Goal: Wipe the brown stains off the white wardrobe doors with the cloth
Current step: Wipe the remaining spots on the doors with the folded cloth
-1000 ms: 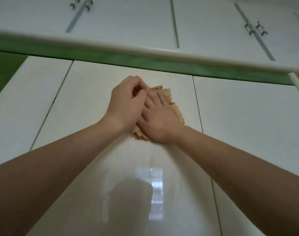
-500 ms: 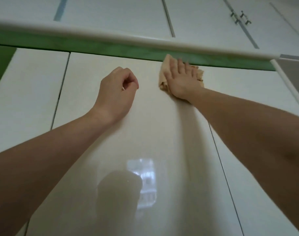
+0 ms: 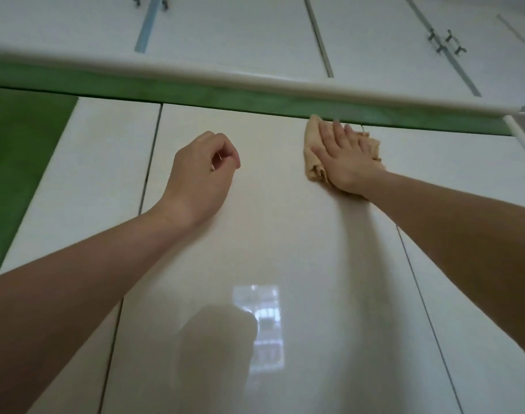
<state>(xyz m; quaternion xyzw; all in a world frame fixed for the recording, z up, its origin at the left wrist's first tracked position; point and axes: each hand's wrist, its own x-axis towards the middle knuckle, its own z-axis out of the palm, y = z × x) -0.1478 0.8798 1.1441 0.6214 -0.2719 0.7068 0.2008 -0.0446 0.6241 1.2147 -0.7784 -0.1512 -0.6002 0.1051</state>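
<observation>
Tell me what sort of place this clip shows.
Likely a home bedroom or storage room: glossy white wardrobe doors, upper cupboards with metal handles, and a right hand pressing a cloth on one door.

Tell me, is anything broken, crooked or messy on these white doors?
Nothing stands out. The right hand presses the tan cloth flat near the top of a smooth, closed door; no stains or damage show.

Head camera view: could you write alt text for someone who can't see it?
A person's right hand presses a tan cloth flat against the top of a glossy white wardrobe door, just under a green strip. The left hand is raised beside it, fingers curled, holding nothing.
</observation>
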